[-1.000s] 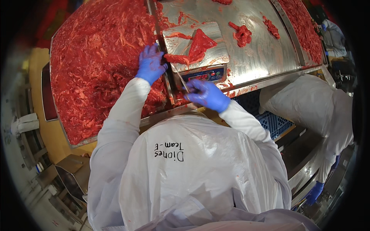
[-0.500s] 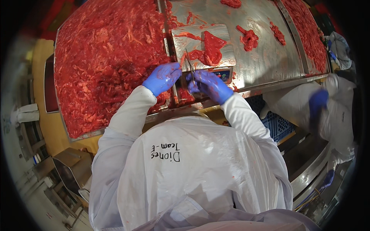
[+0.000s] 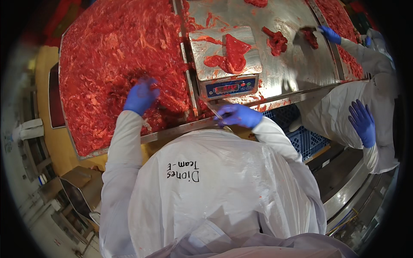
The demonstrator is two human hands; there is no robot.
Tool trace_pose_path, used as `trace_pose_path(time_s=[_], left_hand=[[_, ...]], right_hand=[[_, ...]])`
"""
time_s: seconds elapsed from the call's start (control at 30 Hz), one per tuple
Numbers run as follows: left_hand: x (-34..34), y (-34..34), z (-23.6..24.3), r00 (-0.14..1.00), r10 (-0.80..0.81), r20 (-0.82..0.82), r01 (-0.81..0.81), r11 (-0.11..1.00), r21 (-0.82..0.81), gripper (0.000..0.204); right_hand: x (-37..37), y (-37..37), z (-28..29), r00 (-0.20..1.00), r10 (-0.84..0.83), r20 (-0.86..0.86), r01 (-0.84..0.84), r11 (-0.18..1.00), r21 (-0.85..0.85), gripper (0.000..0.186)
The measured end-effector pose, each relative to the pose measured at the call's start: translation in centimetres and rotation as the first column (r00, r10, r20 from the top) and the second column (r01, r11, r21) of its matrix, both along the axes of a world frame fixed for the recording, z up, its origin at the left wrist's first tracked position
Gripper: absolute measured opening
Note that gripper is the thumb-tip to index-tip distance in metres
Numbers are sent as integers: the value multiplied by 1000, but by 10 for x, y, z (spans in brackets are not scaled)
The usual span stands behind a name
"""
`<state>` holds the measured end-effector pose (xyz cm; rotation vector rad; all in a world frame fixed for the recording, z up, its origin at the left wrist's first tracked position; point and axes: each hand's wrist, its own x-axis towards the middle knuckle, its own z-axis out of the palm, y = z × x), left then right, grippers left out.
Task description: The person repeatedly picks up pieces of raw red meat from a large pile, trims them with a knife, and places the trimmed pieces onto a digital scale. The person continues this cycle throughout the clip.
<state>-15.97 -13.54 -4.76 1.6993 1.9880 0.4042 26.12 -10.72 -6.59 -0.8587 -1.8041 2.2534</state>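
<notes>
My left hand [image 3: 141,97], in a blue glove, is over the big heap of red meat trimmings [image 3: 116,51]. Its fingers are slightly blurred but look apart, and I see nothing held in them. At the table's front edge my right hand [image 3: 241,115], also gloved in blue, is closed around scissors [image 3: 211,108], their thin metal blades pointing up and left. Ahead of it stands a digital scale [image 3: 254,88] with a lit display. On its steel plate lie a folded piece of red meat [image 3: 235,53] and a thin meat strip [image 3: 207,39].
Several meat pieces, one a dark red chunk [image 3: 275,41], lie on the steel table [image 3: 297,64]. At right a co-worker's gloved hand [image 3: 330,34] reaches to another piece; their other hand [image 3: 362,123] hangs lower. A blue crate [image 3: 307,139] sits below the table edge.
My left hand has moved left from beside the scale onto the meat heap. My right hand has drawn back with the scissors, uncovering the scale's display. The co-worker's hand has reached onto the table.
</notes>
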Motion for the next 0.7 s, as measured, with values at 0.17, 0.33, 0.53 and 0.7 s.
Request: trace_pose_path(time_s=[0.17, 0.33, 0.53, 0.7], left_hand=[[-26, 43, -13, 987, 137, -87, -117, 973, 200, 59], [108, 123, 39, 989, -96, 115, 56, 949, 311, 73], [176, 120, 42, 708, -329, 625, 358, 930, 84, 75], [112, 111, -17, 384, -54, 922, -252, 954, 161, 65]], right_hand=[[106, 31, 2, 937, -280, 210, 305, 948, -95, 23], [50, 100, 73, 964, -243, 107, 214, 950, 229, 22], [-20, 97, 58, 839, -533, -109, 542, 835, 89, 15], [-72, 44, 80, 983, -168, -71, 176, 774, 609, 45]])
